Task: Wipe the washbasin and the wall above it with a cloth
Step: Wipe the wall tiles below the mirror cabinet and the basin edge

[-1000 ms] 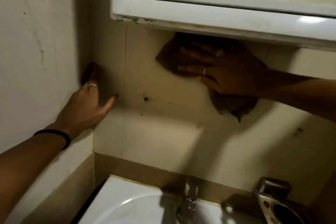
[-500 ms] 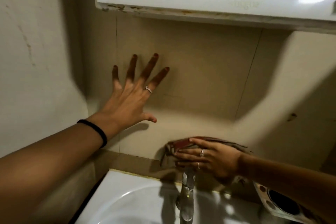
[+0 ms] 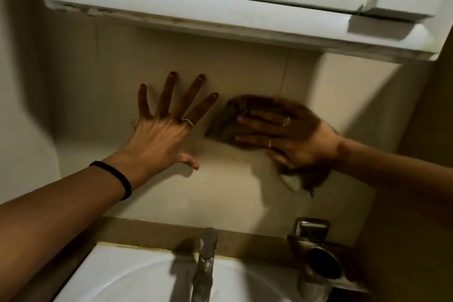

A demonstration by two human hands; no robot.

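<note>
A beige tiled wall (image 3: 232, 64) rises above a white washbasin (image 3: 137, 274) at the bottom of the view. My right hand (image 3: 291, 135) presses a dark brown cloth (image 3: 225, 122) flat against the wall, with part of the cloth hanging below the palm. My left hand (image 3: 164, 130) lies flat on the wall just left of the cloth, fingers spread, holding nothing. It wears a ring, and a black band circles its wrist.
A white mirror cabinet (image 3: 220, 14) juts out just above both hands. A metal tap (image 3: 206, 257) stands at the basin's back edge. A metal holder (image 3: 318, 260) is fixed to the wall at lower right. A side wall (image 3: 22, 105) closes the left.
My right hand has swept the cloth from the high wall down to the tap and back up to mid-wall. My left hand moved from the corner to the back wall.
</note>
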